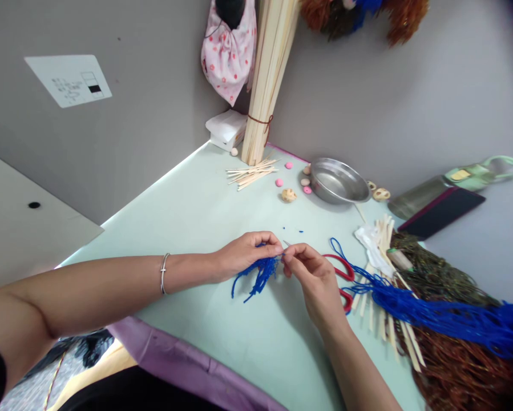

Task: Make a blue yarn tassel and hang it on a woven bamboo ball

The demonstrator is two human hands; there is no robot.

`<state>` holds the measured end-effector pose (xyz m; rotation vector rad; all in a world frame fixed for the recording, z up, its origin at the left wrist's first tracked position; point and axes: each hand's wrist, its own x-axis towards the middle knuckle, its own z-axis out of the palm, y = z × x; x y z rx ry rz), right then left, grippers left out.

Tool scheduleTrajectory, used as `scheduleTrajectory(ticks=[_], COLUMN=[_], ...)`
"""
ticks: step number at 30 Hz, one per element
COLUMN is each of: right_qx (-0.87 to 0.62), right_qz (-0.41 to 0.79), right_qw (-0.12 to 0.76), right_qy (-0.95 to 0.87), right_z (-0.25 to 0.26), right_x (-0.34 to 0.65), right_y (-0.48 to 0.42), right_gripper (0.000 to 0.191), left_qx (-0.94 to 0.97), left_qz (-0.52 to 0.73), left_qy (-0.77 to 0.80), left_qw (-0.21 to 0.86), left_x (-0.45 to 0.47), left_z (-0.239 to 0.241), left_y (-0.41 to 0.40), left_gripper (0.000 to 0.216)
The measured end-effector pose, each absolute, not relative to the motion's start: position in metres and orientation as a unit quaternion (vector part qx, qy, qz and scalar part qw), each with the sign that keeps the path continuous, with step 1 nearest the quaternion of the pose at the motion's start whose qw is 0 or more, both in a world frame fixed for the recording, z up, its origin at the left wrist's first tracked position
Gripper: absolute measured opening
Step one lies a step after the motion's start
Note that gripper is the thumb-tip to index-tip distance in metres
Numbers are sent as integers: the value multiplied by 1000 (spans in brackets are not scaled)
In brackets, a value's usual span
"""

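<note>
My left hand [254,254] is closed around a short bundle of blue yarn [262,277], whose loose ends hang below the fingers. Against it, my right hand [310,271] pinches at the top of the bundle, where a bit of blue strand shows between the fingertips. Red-handled scissors [346,271] lie just behind my right hand, which hides much of them. A thin metal tip shows between the two hands; whether it belongs to the scissors I cannot tell. A long blue yarn hank [410,305] stretches off to the right.
A steel bowl [339,180] stands at the back, near pink and wooden beads and a woven ball [289,195]. Thin sticks [251,173] lie by an upright bundle of wooden strips [269,80]. Right are a phone [442,211], a bottle [419,197] and brown yarn [465,365].
</note>
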<state>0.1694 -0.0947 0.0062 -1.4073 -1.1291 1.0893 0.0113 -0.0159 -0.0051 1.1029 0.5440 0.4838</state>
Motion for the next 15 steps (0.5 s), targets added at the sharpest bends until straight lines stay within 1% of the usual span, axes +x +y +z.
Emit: scheduleTrajectory(ticks=[5,11,15], right_qx=[-583,-584,-575], right_qz=[447,440,442], right_qw=[496,497,517], right_qy=[-463,-466,-455], right_z=[6,6,7], right_x=[169,169,167], right_y=[-95,-94,-93], right_gripper=[9,11,11], left_qx=[522,562,589], left_qz=[223,214,213], left_qy=[253,241,245], left_qw=[783,761,740], left_x=[11,9,10], left_z=[-5,-7,-6], left_y=[-15,-15,-15], left_gripper=[27,21,21])
